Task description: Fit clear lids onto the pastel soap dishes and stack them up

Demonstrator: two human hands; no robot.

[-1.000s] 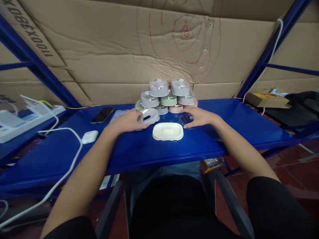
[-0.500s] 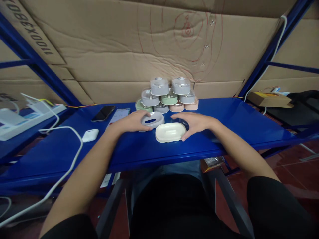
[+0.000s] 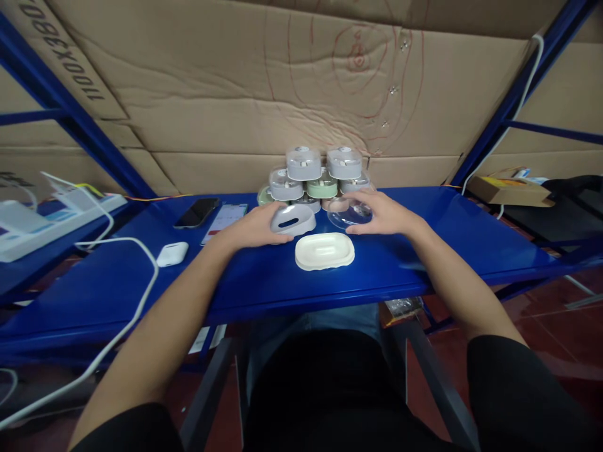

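My left hand (image 3: 262, 226) is closed round the left end of a grey oval tray (image 3: 305, 221) with a slot in its middle, holding it tilted above the table. A clear plastic lid (image 3: 345, 217) with a round sticker is gripped at its right end by my right hand (image 3: 389, 215). Between and nearer me, a cream oval dish (image 3: 325, 252) lies on the blue table (image 3: 292, 285), touched by neither hand. Just behind both hands, several lidded oval boxes (image 3: 304, 164) in grey, green and pink are stacked in tiers, the lowest partly hidden.
To the left lie a black phone (image 3: 196, 213), a second phone (image 3: 225, 221) with a lit screen and a white earbud case (image 3: 172, 254). A white cable (image 3: 146, 292) loops past a power strip (image 3: 61, 226). Cardboard (image 3: 211, 94) walls the back.
My right hand has moved up and away from the cream dish and now has the clear lid raised. My left hand has tilted the grey tray more upright.
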